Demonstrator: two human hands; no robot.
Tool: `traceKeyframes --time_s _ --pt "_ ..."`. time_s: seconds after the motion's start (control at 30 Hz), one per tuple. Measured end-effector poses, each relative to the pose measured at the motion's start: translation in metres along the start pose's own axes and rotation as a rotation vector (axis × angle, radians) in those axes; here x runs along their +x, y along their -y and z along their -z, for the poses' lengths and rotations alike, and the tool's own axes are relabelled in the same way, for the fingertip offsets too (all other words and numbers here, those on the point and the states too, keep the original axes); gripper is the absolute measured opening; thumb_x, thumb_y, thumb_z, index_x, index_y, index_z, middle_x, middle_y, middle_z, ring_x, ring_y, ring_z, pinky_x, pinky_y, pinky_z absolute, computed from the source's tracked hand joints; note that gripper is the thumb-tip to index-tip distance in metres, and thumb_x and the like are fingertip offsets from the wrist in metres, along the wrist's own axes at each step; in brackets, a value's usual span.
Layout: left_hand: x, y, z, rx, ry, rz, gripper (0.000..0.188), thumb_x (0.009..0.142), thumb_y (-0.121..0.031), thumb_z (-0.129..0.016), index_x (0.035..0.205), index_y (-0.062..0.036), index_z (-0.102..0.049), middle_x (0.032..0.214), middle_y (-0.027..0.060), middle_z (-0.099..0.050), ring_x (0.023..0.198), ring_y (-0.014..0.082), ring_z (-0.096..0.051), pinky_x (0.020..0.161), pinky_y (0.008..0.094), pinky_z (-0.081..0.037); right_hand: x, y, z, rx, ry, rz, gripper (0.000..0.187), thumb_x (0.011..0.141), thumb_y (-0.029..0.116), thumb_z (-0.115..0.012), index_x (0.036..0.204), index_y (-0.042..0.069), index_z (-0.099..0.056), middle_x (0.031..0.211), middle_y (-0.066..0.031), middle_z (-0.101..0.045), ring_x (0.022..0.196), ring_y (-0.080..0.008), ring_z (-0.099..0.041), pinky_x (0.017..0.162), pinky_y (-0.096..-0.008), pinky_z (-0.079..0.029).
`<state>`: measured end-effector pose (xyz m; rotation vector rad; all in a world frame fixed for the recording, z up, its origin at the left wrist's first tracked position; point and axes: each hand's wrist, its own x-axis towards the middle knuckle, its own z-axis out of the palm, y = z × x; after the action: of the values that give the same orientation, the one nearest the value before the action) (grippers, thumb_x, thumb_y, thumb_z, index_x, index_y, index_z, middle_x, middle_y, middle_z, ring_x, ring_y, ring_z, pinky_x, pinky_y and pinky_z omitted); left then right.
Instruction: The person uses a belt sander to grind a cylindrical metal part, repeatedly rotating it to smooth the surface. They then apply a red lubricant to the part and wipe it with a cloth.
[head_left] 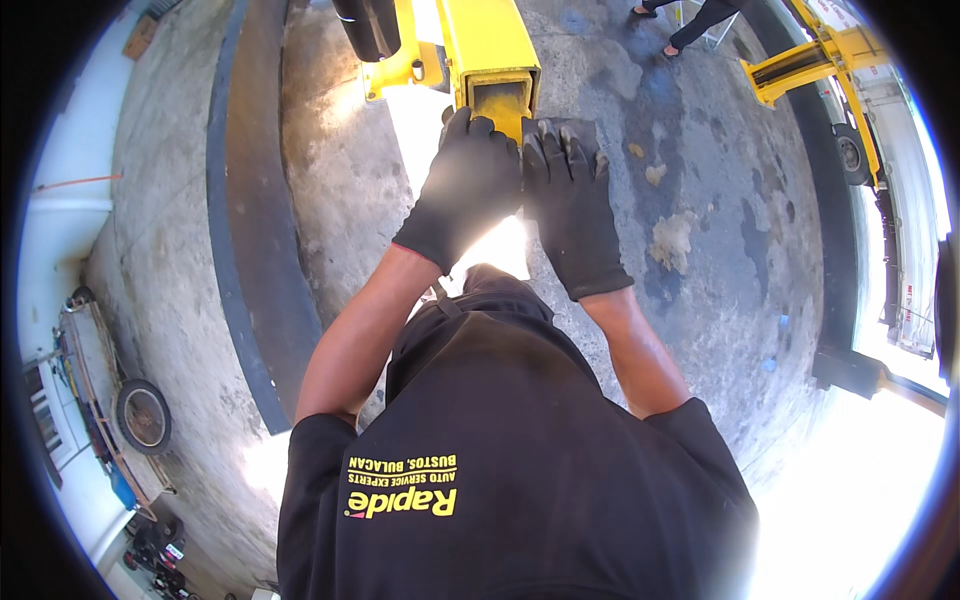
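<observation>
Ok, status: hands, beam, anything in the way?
Left hand at open end of yellow beam, grip unclear. Right hand close beside it, grip unclear. Hands partly hide beam's end; another person's legs farther off.

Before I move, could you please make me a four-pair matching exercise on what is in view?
1. Nearest yellow beam
2. Cardboard box
3. Other person's legs
4. Left hand

A. Dark-trousered, upper right
B. Black-gloved, at a yellow open end
C. Brown, upper left
D. Hollow, top centre

Right pairs: 1-D, 2-C, 3-A, 4-B.
</observation>
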<state>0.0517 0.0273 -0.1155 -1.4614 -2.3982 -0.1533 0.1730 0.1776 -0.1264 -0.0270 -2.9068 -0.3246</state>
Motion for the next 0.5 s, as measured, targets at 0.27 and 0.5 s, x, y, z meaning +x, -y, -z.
traceKeyframes --time_s 0.27,0.5 --pt "0.003 -0.001 -0.001 -0.050 -0.022 0.017 0.043 0.089 -0.043 -0.084 0.103 -0.0026 -0.081 0.101 0.0113 -0.076 0.111 0.0283 -0.066 0.118 0.0454 -0.050 0.006 -0.011 -0.008 0.100 -0.034 0.025 0.065 0.111 0.021 -0.058 0.174 0.006 -0.047 0.180 -0.0186 -0.048 0.167 -0.0390 -0.046 0.132 -0.0624 -0.040" --pt "0.002 -0.001 -0.004 -0.038 -0.031 0.015 0.043 0.091 -0.044 -0.084 0.102 -0.0023 -0.081 0.100 0.0109 -0.075 0.110 0.0276 -0.067 0.118 0.0455 -0.051 -0.018 0.000 -0.004 0.232 -0.033 0.017 0.065 0.111 0.019 -0.058 0.173 0.003 -0.046 0.180 -0.0232 -0.045 0.165 -0.0462 -0.046 0.133 -0.0623 -0.041"
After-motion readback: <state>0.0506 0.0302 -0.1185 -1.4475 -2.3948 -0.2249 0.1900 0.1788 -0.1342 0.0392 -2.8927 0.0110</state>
